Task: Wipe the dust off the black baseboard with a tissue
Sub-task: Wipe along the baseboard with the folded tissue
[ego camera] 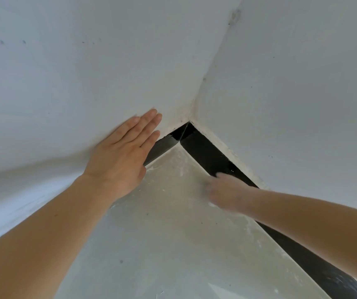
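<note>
Right at the centre of the frame, the black baseboard [203, 152] made its corner, two strips meeting in a V where the left wall [65, 72] and the right wall [302, 83] joined. From my remote seat the feed looked steeply down into that corner. One strip ran off toward the left and was mostly hidden behind the left hand [119, 156]. The other ran all the way down to the lower right of the frame, with pale specks showing on its far lower end. The left hand lay flat on the left wall just above the strip, fingers straight and pressed together, thumb tucked along the side, holding nothing. The right hand [227, 193] sat right of centre, touching the long strip about where it met the floor [173, 234]. It was a total smear on camera, so I couldn't tell how its fingers were set or whether the tissue was under them. Its forearm crossed over the strip from the right edge. The floor looked pale and chalky, with white flecks scattered near the corner.
</note>
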A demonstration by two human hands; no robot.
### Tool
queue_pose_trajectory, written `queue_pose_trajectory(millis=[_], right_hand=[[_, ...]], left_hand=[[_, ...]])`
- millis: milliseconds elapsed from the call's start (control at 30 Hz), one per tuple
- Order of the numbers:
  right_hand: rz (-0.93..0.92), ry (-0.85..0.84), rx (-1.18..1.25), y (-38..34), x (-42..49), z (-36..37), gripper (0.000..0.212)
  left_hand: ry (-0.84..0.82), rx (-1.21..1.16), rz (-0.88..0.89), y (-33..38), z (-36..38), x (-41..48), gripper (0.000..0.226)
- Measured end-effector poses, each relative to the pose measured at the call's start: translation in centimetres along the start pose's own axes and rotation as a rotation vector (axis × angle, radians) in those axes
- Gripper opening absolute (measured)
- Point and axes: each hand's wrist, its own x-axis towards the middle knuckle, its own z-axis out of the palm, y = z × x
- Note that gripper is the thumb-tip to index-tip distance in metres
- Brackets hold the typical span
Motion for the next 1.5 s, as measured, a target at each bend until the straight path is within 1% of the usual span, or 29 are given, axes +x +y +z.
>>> queue_pose_trajectory(millis=[67, 100, 200, 267, 300, 400, 467, 600, 667, 733, 767, 800, 833, 867, 933, 967, 1000, 1100, 1167, 1233, 1300, 1333, 1400, 1433, 1467, 1500], right_hand=[[0.052, 0.276, -0.147, 1.6, 1.1, -2.4, 0.005], [0.106, 0.34, -0.185, 2.4, 1.4, -3.8, 0.005], [0.2, 0.404, -0.213, 3.9, 2.1, -5.3, 0.002], [0.222, 0.468, -0.204, 4.0, 1.2, -4.9, 0.005], [0.23, 0.474, -0.188, 3.7, 0.5, -4.3, 0.007], [0.183, 0.433, -0.211, 2.7, -2.2, -1.7, 0.007], [0.145, 0.368, -0.228, 1.9, -4.0, -0.2, 0.008], [0.09, 0.113, -0.149, 0.1, -6.3, 1.5, 0.005], [0.085, -0.097, -0.064, -1.3, -6.6, 2.2, 0.016], [0.19, -0.302, 0.103, -2.6, -6.3, 1.6, 0.025], [0.228, -0.36, 0.183, -3.0, -5.8, 1.1, 0.027], [0.24, -0.345, 0.243, -3.2, -4.9, 0.3, 0.026], [0.247, -0.275, 0.27, -3.1, -3.8, -0.7, 0.024], [0.254, -0.146, 0.258, -2.7, -2.6, -1.7, 0.022], [0.267, 0.137, 0.133, -1.3, -0.2, -3.7, 0.02], [0.271, 0.234, 0.065, -0.6, 0.8, -4.4, 0.02], [0.271, 0.29, 0.018, 0.0, 1.5, -4.6, 0.021], [0.243, 0.272, -0.096, 0.8, 1.3, -2.7, 0.022], [0.166, 0.193, -0.119, 0.1, -0.6, -0.1, 0.021], [0.129, 0.132, -0.135, -1.2, -2.8, 2.6, 0.014], [0.159, 0.159, -0.059, -2.4, -5.1, 4.3, 0.003], [0.168, 0.124, 0.0, -3.0, -6.1, 5.1, 0.005], [0.176, 0.01, 0.125, -4.7, -8.2, 6.6, 0.016], [0.175, -0.017, 0.178, -5.6, -9.2, 6.8, 0.015], [0.175, 0.001, 0.193, -6.4, -10.3, 6.8, 0.009], [0.189, 0.066, 0.208, -7.2, -11.4, 6.5, 0.01]], left_hand=[[0.041, -0.037, -0.023, 0.1, 0.2, 0.0, 0.067], [0.053, -0.044, -0.026, 0.0, 0.2, 0.0, 0.068], [0.029, -0.076, -0.041, -0.1, -0.2, 0.1, 0.069], [0.005, -0.079, -0.037, -0.1, -0.3, 0.1, 0.07], [-0.007, -0.069, -0.029, -0.1, -0.3, 0.1, 0.07], [0.022, -0.084, -0.039, -0.1, -0.1, 0.0, 0.069], [0.015, -0.096, -0.026, -0.2, -0.1, -0.1, 0.069], [-0.025, -0.09, -0.005, -0.2, -0.3, 0.0, 0.069], [-0.065, -0.076, 0.015, -0.2, -0.4, 0.0, 0.069], [-0.041, -0.081, -0.002, -0.1, -0.3, 0.1, 0.069], [-0.017, -0.082, -0.012, -0.1, -0.1, 0.0, 0.069], [0.004, -0.087, -0.013, -0.1, 0.0, 0.0, 0.069], [0.024, -0.095, -0.014, -0.1, 0.2, 0.0, 0.069], [0.034, -0.096, -0.021, -0.1, 0.1, 0.1, 0.07], [0.022, -0.089, -0.024, -0.2, 0.2, 0.1, 0.07], [0.022, -0.079, -0.019, -0.2, 0.3, 0.1, 0.07], [0.016, -0.066, -0.021, -0.2, 0.3, 0.1, 0.07], [0.02, -0.048, -0.033, 0.2, 0.6, 0.1, 0.068], [0.021, -0.009, -0.034, 0.1, 0.7, -0.1, 0.069], [0.025, -0.063, -0.073, 0.2, 0.4, -0.1, 0.073], [0.035, -0.176, -0.121, 0.9, -0.1, 0.0, 0.075], [0.029, -0.214, -0.146, 1.7, -0.3, 0.3, 0.076], [0.02, -0.311, -0.176, 4.0, -0.8, 0.8, 0.077], [0.011, -0.36, -0.154, 5.4, -0.9, 1.1, 0.077], [0.001, -0.393, -0.103, 6.8, -0.9, 1.4, 0.078], [0.011, -0.418, -0.041, 8.2, -0.9, 1.7, 0.078]])
